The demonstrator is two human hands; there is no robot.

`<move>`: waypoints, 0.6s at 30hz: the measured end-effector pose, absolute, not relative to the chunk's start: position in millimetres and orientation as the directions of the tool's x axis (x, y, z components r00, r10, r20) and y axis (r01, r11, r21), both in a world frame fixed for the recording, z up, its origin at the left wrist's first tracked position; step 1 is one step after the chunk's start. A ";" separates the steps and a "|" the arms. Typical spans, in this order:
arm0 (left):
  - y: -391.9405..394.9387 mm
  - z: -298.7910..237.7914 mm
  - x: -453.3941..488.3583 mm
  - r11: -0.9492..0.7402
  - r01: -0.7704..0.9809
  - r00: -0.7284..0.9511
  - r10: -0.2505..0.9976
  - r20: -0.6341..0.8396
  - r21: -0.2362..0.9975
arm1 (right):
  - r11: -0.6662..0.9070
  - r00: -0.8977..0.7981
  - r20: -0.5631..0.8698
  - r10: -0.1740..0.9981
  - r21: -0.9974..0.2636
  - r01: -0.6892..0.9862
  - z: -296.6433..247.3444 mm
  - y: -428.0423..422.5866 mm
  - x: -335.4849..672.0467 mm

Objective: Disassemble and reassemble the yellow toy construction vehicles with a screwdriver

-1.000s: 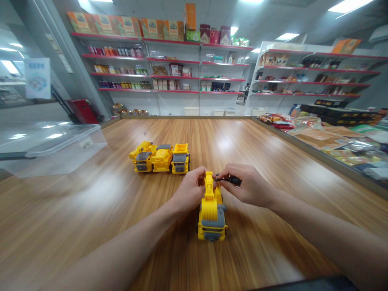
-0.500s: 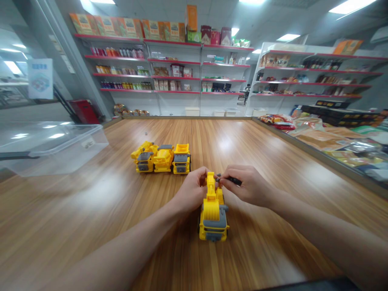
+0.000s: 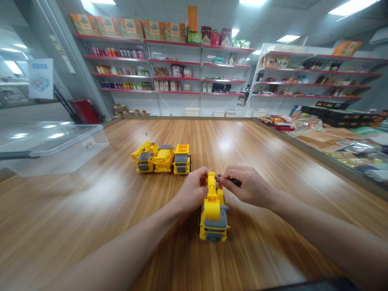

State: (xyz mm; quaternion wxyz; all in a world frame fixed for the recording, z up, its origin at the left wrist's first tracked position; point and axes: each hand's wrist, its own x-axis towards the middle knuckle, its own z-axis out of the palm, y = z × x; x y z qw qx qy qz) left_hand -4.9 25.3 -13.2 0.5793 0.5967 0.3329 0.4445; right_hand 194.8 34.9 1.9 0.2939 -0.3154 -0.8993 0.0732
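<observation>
A yellow and grey toy excavator (image 3: 214,216) stands on the wooden table (image 3: 121,210) in front of me. My left hand (image 3: 191,193) is closed on the left side of its raised yellow arm. My right hand (image 3: 247,186) pinches a small black screwdriver (image 3: 233,181), whose tip touches the top of that arm from the right. Three more yellow toy trucks (image 3: 162,158) stand side by side further back on the table.
A clear plastic box (image 3: 45,145) sits at the table's left edge. Packaged goods (image 3: 333,141) lie along the right side beyond a raised rim. Shop shelves (image 3: 182,72) with boxes and bottles line the back wall.
Both hands and the toy excavator have stayed almost in place. The view has shifted very slightly.
</observation>
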 end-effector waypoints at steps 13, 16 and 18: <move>27.8 -16.0 -5.5 -0.139 -0.116 0.352 0.920 0.172 0.983 | 0.791 -0.617 0.503 0.605 -0.291 0.539 -5.0 37.9 194.7; 27.7 -15.6 -5.7 -0.141 -0.116 0.359 0.917 0.173 0.983 | 0.792 -0.604 0.524 0.601 -0.284 0.541 -6.3 38.3 194.3; 27.5 -15.5 -5.8 -0.140 -0.114 0.363 0.916 0.172 0.984 | 0.770 -0.609 0.480 0.632 -0.298 0.564 -7.6 38.2 193.4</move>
